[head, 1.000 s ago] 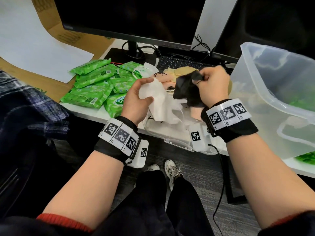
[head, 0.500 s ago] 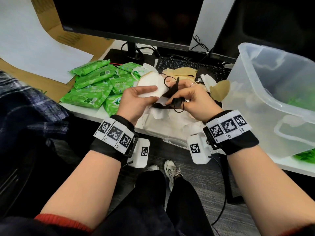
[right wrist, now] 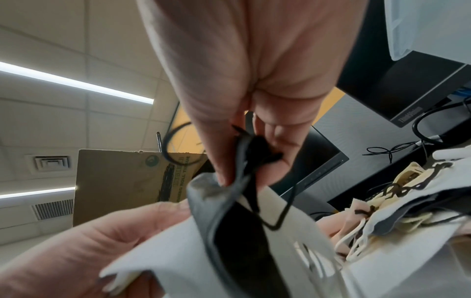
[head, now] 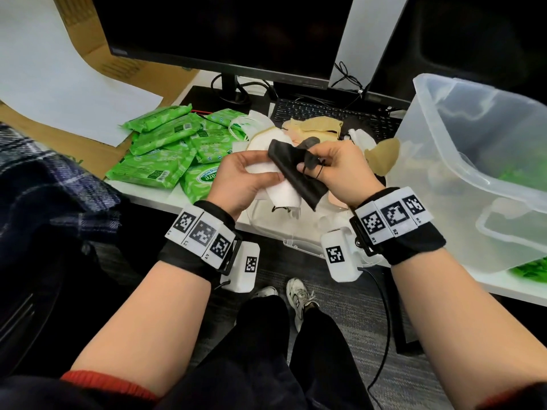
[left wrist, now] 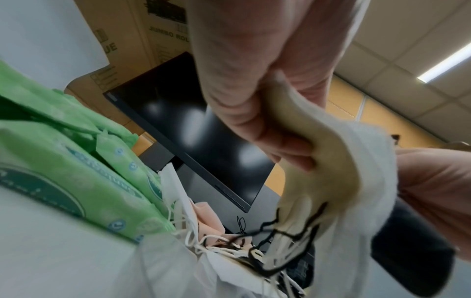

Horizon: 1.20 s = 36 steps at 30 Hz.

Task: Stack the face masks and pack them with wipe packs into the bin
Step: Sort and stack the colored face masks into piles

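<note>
Masks first: black mask [head: 296,176] pinched at its ear-loop end by right hand [head: 340,170], thumb and fingers pressed together on the fabric, at centre of the head view. Laid slantwise across a white mask [head: 281,193] gripped in left hand [head: 242,182], thumb on top, fingers curled beneath; seen close in the left wrist view as a white-and-cream layer [left wrist: 339,161] squeezed between thumb and fingers. Judged as the stacking step: black one being set onto the white one, edges not yet aligned.

Still loose behind the hands, centre of the frame: heap of tan and white masks [head: 316,128] with tangled loops, resting partly on a keyboard [head: 334,113]. One tan mask [head: 383,155] just beside the bin wall.

Wipe packs [head: 165,149], green, piled at centre left on the desk edge, none in hand.

Clear bin [head: 444,149] at right of the frame, tilted toward the viewer; something green showing through its far wall, inside or behind impossible to tell. A clear lid-like tray [head: 299,232] lying under the hands at the desk edge.

Judged early: stack barely begun, most masks unsorted, packing of masks and most wipe packs left to do.
</note>
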Each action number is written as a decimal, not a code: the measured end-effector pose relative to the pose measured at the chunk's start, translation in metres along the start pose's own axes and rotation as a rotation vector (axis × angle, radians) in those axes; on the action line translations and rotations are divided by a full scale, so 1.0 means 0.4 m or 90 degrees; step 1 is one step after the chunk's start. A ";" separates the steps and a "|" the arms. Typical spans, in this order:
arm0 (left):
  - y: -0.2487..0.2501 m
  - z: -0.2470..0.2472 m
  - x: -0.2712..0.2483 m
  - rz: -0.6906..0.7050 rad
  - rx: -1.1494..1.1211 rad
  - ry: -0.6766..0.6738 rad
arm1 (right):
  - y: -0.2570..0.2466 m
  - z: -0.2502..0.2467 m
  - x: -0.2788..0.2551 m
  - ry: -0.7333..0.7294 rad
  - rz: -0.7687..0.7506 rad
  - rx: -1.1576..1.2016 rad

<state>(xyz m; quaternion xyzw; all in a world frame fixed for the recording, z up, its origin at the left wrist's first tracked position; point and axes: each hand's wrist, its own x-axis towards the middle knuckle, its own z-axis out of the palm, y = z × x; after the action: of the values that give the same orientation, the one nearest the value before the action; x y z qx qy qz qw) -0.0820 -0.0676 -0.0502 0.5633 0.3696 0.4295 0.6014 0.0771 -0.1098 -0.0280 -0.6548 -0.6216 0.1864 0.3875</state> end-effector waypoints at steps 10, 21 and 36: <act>0.001 0.000 0.013 -0.023 0.038 0.047 | -0.007 -0.024 0.005 0.116 0.032 0.004; -0.006 -0.006 0.016 -0.080 -0.056 0.015 | -0.018 -0.022 -0.029 -0.075 -0.098 0.065; 0.007 0.008 -0.009 0.094 0.010 0.048 | 0.000 -0.011 0.010 0.058 0.051 0.036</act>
<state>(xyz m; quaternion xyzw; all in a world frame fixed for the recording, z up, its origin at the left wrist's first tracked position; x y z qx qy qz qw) -0.0806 -0.0720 -0.0471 0.5769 0.3527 0.4912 0.5491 0.0809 -0.1070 -0.0242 -0.6756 -0.5711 0.1896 0.4259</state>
